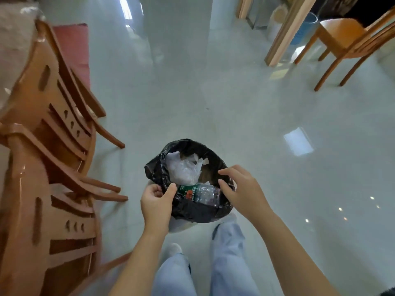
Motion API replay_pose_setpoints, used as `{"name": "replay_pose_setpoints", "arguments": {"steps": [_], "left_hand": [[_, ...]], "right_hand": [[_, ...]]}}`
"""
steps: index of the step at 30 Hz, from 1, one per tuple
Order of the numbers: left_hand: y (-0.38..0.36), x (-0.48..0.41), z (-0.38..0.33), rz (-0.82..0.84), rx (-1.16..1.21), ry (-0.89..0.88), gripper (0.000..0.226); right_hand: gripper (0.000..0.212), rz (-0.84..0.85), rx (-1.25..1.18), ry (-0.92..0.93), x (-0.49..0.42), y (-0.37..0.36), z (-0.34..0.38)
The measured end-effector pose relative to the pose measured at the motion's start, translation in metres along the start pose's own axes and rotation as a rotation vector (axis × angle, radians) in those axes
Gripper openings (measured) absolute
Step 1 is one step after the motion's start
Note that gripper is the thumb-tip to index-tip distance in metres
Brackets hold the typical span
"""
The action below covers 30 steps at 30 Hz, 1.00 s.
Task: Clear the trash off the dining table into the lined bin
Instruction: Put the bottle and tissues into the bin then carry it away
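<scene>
A black bin liner (pixel 192 212) sits in a pale bin (pixel 181 226) on the floor in front of my legs. Inside it lie a crushed clear plastic bottle (pixel 203 194) with a green label, a clear plastic bag (pixel 181 170) and white paper scraps (pixel 202 160). My left hand (pixel 156 202) pinches the liner's near left edge. My right hand (pixel 242 189) grips the liner's right edge between thumb and fingers. The bin itself is mostly hidden under the liner and my left hand.
Two wooden chairs (pixel 53 146) stand close on the left, one behind the other. A red mat (pixel 74 50) lies beyond them. A table leg (pixel 286 33), another chair (pixel 350 41) and a blue basket (pixel 303 30) are at the far right. Glossy pale floor (pixel 235 114) lies ahead.
</scene>
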<state>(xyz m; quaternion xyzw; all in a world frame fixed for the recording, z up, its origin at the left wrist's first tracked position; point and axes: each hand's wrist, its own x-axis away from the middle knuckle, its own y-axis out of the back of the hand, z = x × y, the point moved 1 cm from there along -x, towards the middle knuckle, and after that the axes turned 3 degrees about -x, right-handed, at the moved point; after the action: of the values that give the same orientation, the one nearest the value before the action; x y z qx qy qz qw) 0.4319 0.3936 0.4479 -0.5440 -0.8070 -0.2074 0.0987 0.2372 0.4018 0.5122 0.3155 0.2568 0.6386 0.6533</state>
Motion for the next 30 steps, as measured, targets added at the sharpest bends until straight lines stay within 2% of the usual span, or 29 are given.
{"name": "replay_pose_setpoints", "arguments": {"steps": [5,12,16,20,26,30], "left_hand": [[-0.031,-0.031,0.014,-0.212,-0.012,0.096,0.031],[-0.085,-0.066,0.058,-0.495,-0.007,0.404,0.022],[-0.120,-0.087,0.092,-0.629,0.053,0.558,0.021],[-0.147,-0.116,0.142,-0.687,-0.011,0.638,0.025],[-0.180,-0.168,0.247,-0.707,-0.026,0.631,0.019],[-0.197,-0.202,0.318,-0.695,-0.028,0.646,0.017]], "right_hand": [[0.022,0.216,-0.019,0.067,-0.093,-0.022,-0.025],[0.023,0.582,0.119,0.254,-0.187,-0.062,-0.060],[0.024,0.682,0.142,0.308,-0.217,-0.094,-0.088],[0.025,0.756,0.164,0.303,-0.238,-0.140,-0.129],[0.029,0.817,0.191,0.270,-0.258,-0.231,-0.213],[0.030,0.877,0.233,0.339,-0.268,-0.299,-0.266]]}}
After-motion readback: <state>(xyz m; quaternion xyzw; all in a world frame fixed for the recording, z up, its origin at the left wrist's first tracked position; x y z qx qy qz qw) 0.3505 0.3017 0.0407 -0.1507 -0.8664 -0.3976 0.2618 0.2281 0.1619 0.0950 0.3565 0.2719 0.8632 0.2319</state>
